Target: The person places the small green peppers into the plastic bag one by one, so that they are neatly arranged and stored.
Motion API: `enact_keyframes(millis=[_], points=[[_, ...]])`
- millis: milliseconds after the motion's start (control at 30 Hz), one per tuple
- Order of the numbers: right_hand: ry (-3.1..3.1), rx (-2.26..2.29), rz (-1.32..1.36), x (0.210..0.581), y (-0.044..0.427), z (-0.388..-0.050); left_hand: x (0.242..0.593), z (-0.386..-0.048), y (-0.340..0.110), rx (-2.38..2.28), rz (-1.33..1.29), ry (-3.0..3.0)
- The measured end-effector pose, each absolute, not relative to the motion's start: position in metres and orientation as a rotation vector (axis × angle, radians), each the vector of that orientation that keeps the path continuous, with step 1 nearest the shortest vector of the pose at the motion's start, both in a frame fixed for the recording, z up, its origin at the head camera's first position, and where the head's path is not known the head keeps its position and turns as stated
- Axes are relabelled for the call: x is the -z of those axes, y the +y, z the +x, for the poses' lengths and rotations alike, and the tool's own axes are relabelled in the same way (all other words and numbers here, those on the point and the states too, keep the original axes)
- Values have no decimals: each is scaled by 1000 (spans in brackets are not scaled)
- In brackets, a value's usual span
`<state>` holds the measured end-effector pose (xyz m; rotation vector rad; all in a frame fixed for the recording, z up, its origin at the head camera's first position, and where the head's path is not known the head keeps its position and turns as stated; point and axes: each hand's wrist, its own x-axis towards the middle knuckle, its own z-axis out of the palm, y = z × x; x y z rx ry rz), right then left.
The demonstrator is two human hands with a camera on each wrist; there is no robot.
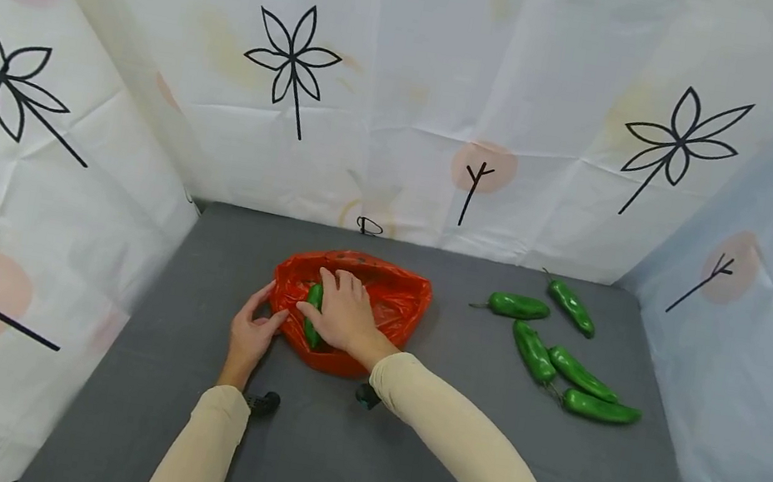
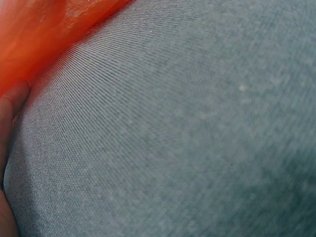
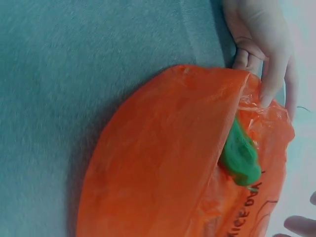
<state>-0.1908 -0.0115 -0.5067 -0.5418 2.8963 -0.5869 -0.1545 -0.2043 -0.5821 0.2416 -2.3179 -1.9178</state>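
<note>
A red-orange plastic bag [image 1: 408, 295] lies on the grey table with its mouth spread wide. Inside, near its left side, is one green chili pepper [image 1: 311, 322], also visible in the right wrist view, where the pepper [image 3: 242, 155] pokes out from under the bag's fold. My left hand [image 1: 251, 338] holds the bag's left rim between thumb and fingers. Over the bag's opening is my right hand [image 1: 348, 315], its fingers extended. In the right wrist view its fingertips [image 3: 301, 225] appear apart from the pepper. The left wrist view catches only part of the bag [image 2: 39, 34].
Right of the bag, several more green chili peppers [image 1: 531, 352] lie loose on the table [image 1: 429, 450], some touching. Patterned white cloth [image 1: 425, 95] hangs behind and along both sides. Dark devices sit at both wrists, one by the left wrist [image 1: 264, 404].
</note>
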Motion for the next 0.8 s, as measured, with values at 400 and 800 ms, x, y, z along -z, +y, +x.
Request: enact_keyframes(millis=[400,800], points=[[2970,230,-669,499,2,-190,582,-154,-204,1899,231,-2324],[2987,182,-621,498,32,-195,582,-154,-204,1911,242,-2319]])
